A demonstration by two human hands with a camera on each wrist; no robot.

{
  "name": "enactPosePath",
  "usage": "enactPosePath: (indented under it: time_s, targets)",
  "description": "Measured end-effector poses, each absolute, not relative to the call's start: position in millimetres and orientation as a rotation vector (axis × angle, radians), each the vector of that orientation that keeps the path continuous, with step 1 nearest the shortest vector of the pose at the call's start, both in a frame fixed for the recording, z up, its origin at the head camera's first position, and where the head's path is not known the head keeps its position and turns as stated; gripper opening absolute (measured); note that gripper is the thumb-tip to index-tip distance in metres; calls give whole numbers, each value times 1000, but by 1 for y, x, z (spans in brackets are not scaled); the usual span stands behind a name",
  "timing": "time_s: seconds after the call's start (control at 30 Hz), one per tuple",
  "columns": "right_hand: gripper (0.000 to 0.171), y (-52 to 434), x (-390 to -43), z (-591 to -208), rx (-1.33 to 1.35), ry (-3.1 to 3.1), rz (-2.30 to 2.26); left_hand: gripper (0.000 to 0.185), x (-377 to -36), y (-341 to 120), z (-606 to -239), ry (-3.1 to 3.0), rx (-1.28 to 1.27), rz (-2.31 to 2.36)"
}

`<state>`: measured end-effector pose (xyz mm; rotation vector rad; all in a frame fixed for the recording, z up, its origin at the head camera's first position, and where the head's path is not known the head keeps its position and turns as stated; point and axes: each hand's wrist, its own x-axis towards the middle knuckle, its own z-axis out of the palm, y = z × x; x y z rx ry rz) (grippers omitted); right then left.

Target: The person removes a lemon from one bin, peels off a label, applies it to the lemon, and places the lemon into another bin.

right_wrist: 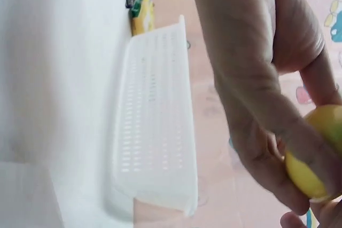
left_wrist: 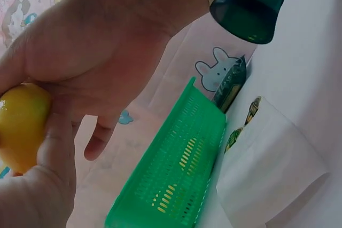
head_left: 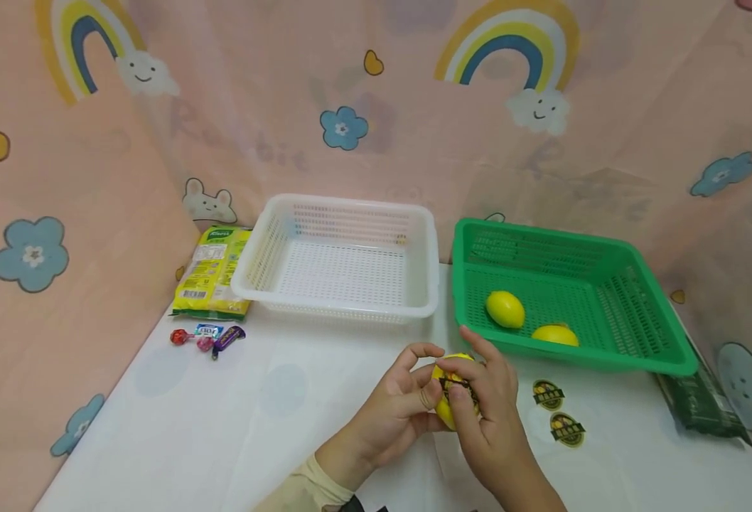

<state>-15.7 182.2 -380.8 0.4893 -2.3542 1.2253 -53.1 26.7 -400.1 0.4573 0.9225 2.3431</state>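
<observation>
In the head view a yellow lemon [head_left: 446,414] is held between both hands above the front of the table. My left hand [head_left: 396,402] grips it from the left side, thumb against it. My right hand [head_left: 492,405] holds the other side, its thumb pressing on a dark label sticker [head_left: 455,390] on the lemon's face. Two similar stickers [head_left: 548,395] lie on a pale sheet [left_wrist: 267,169] to the right. Two more lemons [head_left: 505,309] sit in the green basket [head_left: 574,355] just beyond the hands. Both wrist views show the lemon [right_wrist: 304,177] partly covered by fingers.
A white basket [head_left: 337,307] stands at the back, left of the green one. Farther left are a yellow packet [head_left: 212,274] and several wrapped sweets [head_left: 227,338]. A dark green packet [head_left: 702,402] lies at the right, partly under the green basket. A patterned pink cloth rises behind.
</observation>
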Motion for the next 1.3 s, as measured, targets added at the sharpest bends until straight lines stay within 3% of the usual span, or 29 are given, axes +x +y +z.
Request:
enactPosePath:
  time_s: [0.13,0.37,0.53,0.67,1.3]
  targets:
    - [37,187,-20,-385,488,-2366,1238,46,-52,26,-403,908,458,2347]
    - [65,199,-18,-378,425,-2517,1268,50,-54,22,-407,976,373,2349]
    - [41,198,-17,-375,475,-2418,1359,54,-55,21,-410,1001,344,2354]
    - [35,190,-20,-386,462,-2434,1322,55,-52,22,-413,959,372,2364]
    - [48,191,-22,-399,320,-2544,1290,39,-54,23,-411,1081,362,2393]
